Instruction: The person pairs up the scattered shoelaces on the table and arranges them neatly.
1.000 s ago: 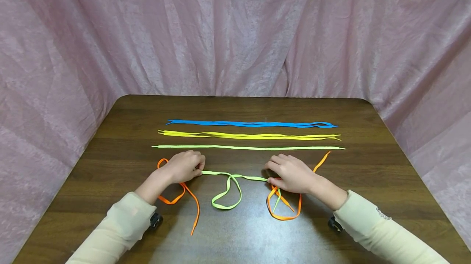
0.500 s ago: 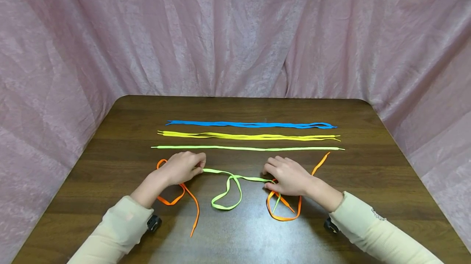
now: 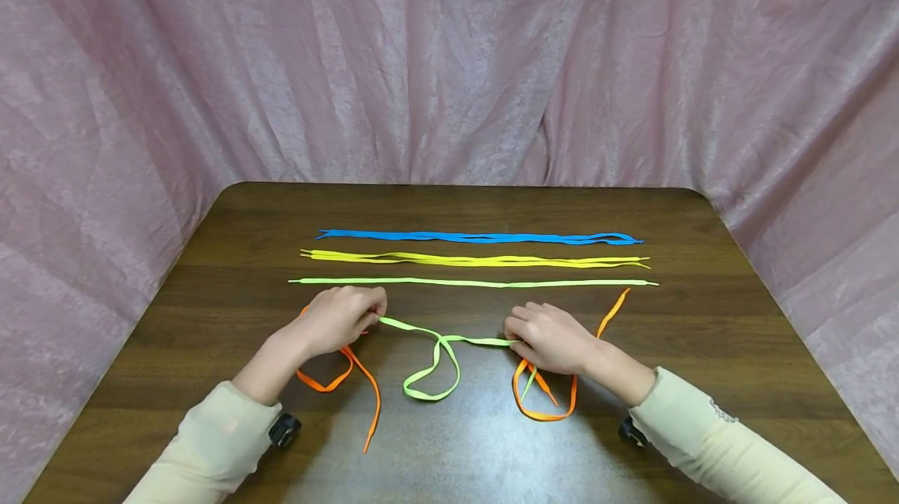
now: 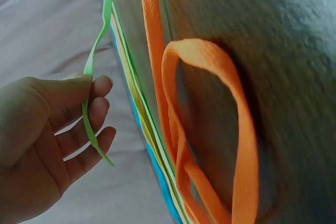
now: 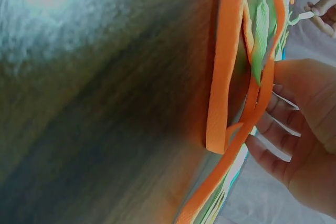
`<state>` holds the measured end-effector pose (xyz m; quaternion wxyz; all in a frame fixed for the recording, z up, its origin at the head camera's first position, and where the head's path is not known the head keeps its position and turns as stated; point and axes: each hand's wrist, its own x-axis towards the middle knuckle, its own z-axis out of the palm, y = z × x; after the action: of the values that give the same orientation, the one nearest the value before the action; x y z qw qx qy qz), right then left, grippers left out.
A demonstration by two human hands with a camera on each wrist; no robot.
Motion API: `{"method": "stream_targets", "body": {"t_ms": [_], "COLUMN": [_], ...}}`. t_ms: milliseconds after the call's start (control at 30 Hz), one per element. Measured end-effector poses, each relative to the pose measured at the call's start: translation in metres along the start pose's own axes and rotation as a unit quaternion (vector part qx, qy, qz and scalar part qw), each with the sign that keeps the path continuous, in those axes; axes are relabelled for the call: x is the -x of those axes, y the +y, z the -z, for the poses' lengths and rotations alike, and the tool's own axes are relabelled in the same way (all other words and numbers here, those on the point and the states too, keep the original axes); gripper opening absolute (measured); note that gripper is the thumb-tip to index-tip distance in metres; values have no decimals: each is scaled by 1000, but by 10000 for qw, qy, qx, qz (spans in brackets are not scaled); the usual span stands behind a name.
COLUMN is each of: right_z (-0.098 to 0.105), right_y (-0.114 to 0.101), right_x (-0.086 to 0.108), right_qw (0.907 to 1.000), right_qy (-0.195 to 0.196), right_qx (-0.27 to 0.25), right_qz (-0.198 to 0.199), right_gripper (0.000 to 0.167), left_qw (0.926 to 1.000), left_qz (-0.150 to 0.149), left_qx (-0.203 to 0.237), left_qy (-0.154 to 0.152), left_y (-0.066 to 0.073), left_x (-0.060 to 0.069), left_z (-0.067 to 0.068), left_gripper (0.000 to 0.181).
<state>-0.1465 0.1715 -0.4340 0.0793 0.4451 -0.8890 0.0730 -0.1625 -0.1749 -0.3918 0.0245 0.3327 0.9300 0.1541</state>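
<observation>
A dark brown wood-grain table [image 3: 449, 204] with rounded far corners fills the lower view, its near part shining with light; behind it hangs a folded pink curtain [image 3: 449, 59]. Blue laces [image 3: 393, 236], yellow laces [image 3: 477, 260] and a straight green lace [image 3: 372, 280] stretch crosswise beyond the hands. One orange lace [image 4: 245, 140] lies looped under the left wrist; another orange lace [image 5: 218, 93] crosses the green beneath the right hand [image 3: 551, 336] and hides part of it. The left hand [image 3: 340, 319] pinches the looped green lace [image 3: 442, 338] near its end. That lace runs between the hands; whether the right fingers grip it, I cannot tell.
</observation>
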Motion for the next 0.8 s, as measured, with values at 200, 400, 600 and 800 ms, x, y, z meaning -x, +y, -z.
{"method": "stream_targets", "body": {"t_ms": [200, 400, 600, 800], "right_z": [6, 11, 17, 26], "right_y": [0, 5, 11, 22], "right_x": [2, 7, 14, 22], "right_qw": [9993, 9978, 9945, 9907], "right_qy": [303, 463, 561, 761], "right_qx": [-190, -322, -579, -702], "right_qz": [-69, -351, -663, -881], "right_gripper": [12, 12, 12, 11], "left_qw": [9997, 9994, 9988, 9971], "left_qz": [86, 220, 405, 743], "left_qx": [-124, -222, -166, -32], "left_qy": [182, 158, 224, 184], "left_y": [-4, -15, -27, -39], "left_x": [7, 15, 24, 30], "left_z": [5, 8, 10, 10], "left_gripper": [16, 14, 16, 15]}}
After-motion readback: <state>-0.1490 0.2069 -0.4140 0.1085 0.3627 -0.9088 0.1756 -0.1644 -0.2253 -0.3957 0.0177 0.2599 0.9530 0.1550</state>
